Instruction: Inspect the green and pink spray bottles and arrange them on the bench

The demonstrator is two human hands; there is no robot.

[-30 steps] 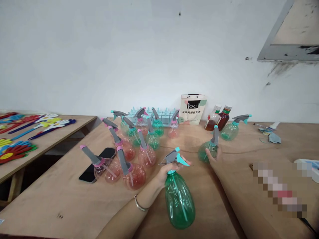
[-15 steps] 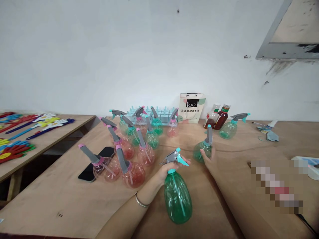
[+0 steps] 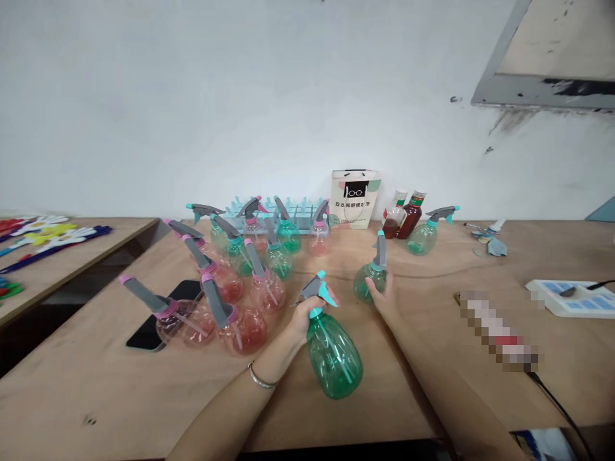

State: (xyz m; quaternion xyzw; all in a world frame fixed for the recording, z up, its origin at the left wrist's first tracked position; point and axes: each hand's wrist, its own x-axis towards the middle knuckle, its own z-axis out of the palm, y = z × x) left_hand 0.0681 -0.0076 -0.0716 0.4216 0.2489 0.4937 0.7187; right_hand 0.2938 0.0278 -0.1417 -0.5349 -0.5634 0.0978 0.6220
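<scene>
My left hand (image 3: 307, 315) is wrapped around the neck of a green spray bottle (image 3: 335, 358), which it holds tilted above the near part of the table. Farther back, my right hand (image 3: 384, 296) grips the side of a second green spray bottle (image 3: 364, 282) with a grey and turquoise trigger head. Left of my hands stand several pink spray bottles (image 3: 243, 330) with grey heads. Behind them are more green spray bottles (image 3: 278, 261), some partly hidden by the ones in front. Another green spray bottle (image 3: 423, 238) stands at the back right.
A phone (image 3: 147, 333) lies under the pink bottles. Along the wall are a pale blue rack (image 3: 307, 221), a paper bag (image 3: 355, 198) and two sauce bottles (image 3: 413, 214). A white tray (image 3: 571, 301) and a corded, blurred-out object (image 3: 497, 333) lie right. Hand-shaped toys (image 3: 52, 237) cover the left table.
My view has turned a little right and down, so things appear shifted left. The green bottle in my left hand tilts slightly more. My right hand keeps its hold.
</scene>
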